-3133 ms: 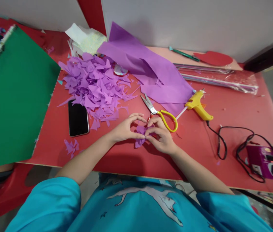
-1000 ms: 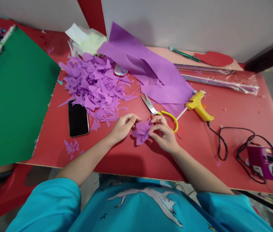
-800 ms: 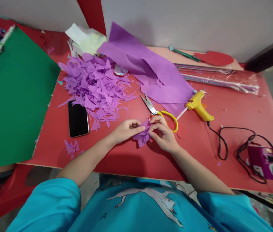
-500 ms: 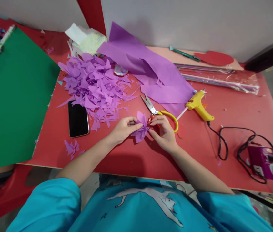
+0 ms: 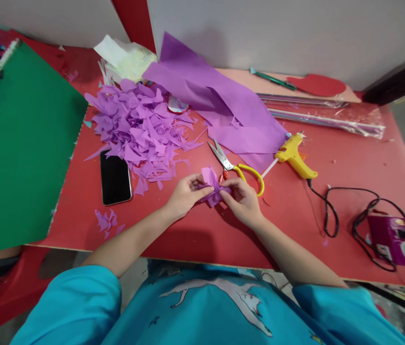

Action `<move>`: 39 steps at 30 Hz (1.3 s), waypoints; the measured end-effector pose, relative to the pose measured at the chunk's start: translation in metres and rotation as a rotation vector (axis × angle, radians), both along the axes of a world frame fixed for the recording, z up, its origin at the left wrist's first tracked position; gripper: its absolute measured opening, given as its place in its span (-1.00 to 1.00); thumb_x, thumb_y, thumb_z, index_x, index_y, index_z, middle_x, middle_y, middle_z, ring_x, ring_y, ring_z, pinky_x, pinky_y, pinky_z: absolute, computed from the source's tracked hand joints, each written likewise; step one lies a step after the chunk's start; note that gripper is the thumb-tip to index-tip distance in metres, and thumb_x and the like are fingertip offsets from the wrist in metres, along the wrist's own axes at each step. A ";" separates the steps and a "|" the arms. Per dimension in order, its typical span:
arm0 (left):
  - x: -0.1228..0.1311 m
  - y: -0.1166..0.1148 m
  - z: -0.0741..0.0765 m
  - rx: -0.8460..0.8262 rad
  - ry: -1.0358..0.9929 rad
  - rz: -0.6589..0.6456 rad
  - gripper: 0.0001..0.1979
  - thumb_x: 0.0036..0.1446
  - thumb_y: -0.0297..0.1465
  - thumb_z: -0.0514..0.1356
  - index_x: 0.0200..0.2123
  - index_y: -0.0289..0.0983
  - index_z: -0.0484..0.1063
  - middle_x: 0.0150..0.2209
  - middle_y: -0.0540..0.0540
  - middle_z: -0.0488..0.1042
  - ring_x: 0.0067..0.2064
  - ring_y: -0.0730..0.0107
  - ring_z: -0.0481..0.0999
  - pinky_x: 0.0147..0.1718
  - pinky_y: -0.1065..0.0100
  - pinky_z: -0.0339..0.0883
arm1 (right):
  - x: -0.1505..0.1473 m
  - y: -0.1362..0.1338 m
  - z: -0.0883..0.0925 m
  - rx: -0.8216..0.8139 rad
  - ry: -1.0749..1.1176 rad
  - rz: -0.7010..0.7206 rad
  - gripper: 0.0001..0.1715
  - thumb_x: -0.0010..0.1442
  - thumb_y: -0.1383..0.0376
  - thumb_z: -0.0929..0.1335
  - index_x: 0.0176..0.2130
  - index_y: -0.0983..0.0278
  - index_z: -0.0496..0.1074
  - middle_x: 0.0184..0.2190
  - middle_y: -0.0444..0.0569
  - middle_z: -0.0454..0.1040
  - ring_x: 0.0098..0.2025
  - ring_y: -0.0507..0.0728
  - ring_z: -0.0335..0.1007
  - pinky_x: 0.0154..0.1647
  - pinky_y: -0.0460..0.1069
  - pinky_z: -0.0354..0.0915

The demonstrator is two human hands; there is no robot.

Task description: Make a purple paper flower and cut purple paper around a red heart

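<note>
Between my two hands is a purple paper flower [image 5: 210, 178], its petals gathered at a pinched middle. My left hand [image 5: 187, 195] grips it from the left, thumb laid across the petals. On the other side my right hand [image 5: 242, 201] pinches its right edge with thumb and fingertips. Just beyond my right fingers lie open scissors [image 5: 227, 163] with yellow and red handles, blades pointing away to the left. Part of the red handle is hidden behind my right hand.
A heap of purple cut pieces [image 5: 145, 127] lies by a phone [image 5: 115, 179]. Behind are purple sheets [image 5: 220, 105]. A yellow glue gun [image 5: 294, 155] is at right, its cord near a purple power box [image 5: 391, 239]. A green board [image 5: 23, 153] covers the left side.
My right fingers have moved slightly left onto the flower and now pinch its right petals. The flower is turned and partly folded. My left hand keeps its grip.
</note>
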State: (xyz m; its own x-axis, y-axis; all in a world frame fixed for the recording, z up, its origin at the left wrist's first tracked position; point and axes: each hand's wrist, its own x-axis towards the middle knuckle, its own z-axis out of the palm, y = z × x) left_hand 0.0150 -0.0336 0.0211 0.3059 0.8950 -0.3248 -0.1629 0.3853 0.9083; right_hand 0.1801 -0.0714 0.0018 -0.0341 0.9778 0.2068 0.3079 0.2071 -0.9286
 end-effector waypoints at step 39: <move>-0.008 0.015 0.010 -0.362 -0.337 -0.018 -0.59 -0.27 -0.55 0.38 -0.28 -0.30 0.35 -0.45 0.04 0.48 -0.50 0.57 0.48 -0.51 0.53 0.34 | 0.168 0.055 0.006 -0.265 -0.962 -0.505 -0.41 -0.12 0.37 0.38 -0.05 0.46 0.26 -0.19 0.32 0.29 -0.10 0.33 0.24 -0.20 0.15 0.13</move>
State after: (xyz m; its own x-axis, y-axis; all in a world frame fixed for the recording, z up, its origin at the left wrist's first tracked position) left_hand 0.0075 -0.0185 0.0308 0.4618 0.7364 -0.4945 -0.4148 0.6720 0.6135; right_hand 0.3478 -0.0166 0.0074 0.3462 0.9338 0.0909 0.9145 -0.3142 -0.2549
